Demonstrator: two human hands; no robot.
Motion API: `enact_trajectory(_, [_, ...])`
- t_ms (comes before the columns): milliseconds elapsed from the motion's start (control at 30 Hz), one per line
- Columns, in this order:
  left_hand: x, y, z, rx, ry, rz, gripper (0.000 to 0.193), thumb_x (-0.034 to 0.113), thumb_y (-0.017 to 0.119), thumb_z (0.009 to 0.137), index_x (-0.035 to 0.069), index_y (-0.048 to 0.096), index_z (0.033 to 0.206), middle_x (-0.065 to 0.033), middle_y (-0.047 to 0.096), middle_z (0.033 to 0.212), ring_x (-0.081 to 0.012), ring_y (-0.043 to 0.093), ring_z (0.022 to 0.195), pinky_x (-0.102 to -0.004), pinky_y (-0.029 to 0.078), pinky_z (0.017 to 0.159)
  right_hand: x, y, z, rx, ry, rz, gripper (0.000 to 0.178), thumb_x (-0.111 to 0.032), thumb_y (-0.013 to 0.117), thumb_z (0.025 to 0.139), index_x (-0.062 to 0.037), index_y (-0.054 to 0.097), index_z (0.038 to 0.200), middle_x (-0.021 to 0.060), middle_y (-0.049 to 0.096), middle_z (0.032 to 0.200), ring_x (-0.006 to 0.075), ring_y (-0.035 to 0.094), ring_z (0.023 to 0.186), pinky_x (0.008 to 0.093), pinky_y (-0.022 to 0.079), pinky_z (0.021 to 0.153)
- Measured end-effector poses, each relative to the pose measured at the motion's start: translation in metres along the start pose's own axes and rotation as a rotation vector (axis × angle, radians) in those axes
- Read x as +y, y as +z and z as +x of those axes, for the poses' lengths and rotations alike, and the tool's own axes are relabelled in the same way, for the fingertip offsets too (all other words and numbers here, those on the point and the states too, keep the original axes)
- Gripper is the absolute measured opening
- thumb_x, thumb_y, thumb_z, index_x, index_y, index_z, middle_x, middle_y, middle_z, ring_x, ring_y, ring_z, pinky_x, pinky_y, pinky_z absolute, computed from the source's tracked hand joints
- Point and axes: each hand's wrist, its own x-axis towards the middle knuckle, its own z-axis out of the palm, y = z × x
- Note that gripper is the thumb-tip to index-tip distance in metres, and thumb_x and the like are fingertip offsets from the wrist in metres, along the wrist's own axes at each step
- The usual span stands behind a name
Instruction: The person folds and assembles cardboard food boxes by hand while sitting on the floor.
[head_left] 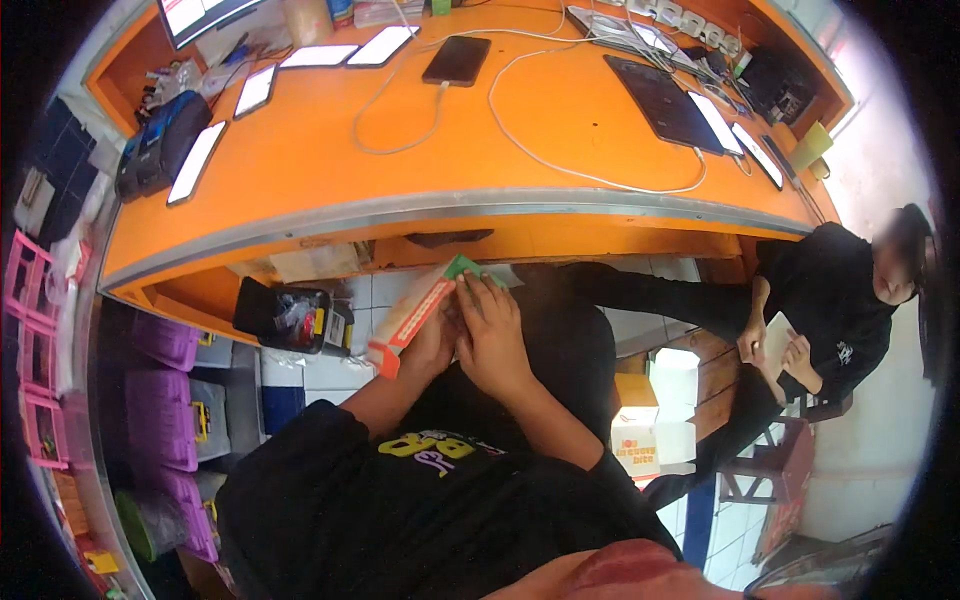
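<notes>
The person's two hands met just in front of the dark shirt, around a slim red, white and green carton [413, 320] tilted up toward the desk. The right hand [490, 328] had its fingers laid over the green end, pressing on it. The left hand [432, 342] was curled at the carton's lower side, supporting it; part of its grip was hidden.

To the right, beyond the person's dark-clad leg, yellow and white boxes [635, 398] stood on wooden slats [714, 372], crowding that side. To the left, a black bin [256, 305] with wrappers in it stood below the desk, near the carton, and purple crates [160, 410] were stacked farther out.

Just past the carton ran the metal edge [450, 212] of the orange desk [590, 120], bowed across the view, with a recess beneath. The gap between body and edge was narrow. Farther right sat a co-worker [830, 300] in black, holding a pale piece, one leg stretched toward the person.

A white cable [640, 190] looped over the desk's middle. A dark phone [457, 60], a tablet [660, 105] and a monitor [200, 15] lined the far parts.
</notes>
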Motion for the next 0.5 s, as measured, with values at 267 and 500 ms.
enact_trajectory(267, [0.021, 0.021, 0.001, 0.257, 0.018, -0.058, 0.027, 0.03, 0.058, 0.094, 0.012, 0.056, 0.113, -0.0036, 0.059, 0.108, -0.0142, 0.057, 0.096, -0.0287, 0.048, 0.086, 0.002, -0.006, 0.004, -0.07, -0.033, -0.023, 0.073, -0.008, 0.067, 0.072, -0.0054, 0.039, 0.139, 0.0203, 0.042, 0.136, 0.0399, 0.036, 0.13, 0.0546, 0.024, 0.109])
enact_trajectory(500, [0.033, -0.082, 0.046, 0.375, -0.11, -0.489, 0.022, 0.023, 0.059, 0.091, 0.005, 0.059, 0.105, -0.0072, 0.063, 0.094, -0.0139, 0.061, 0.085, -0.0268, 0.053, 0.079, 0.028, -0.002, 0.005, 0.143, 0.364, 0.212, 0.063, 0.0, 0.067, 0.073, -0.0076, 0.047, 0.132, 0.02, 0.053, 0.123, 0.0377, 0.052, 0.112, 0.0417, 0.043, 0.093])
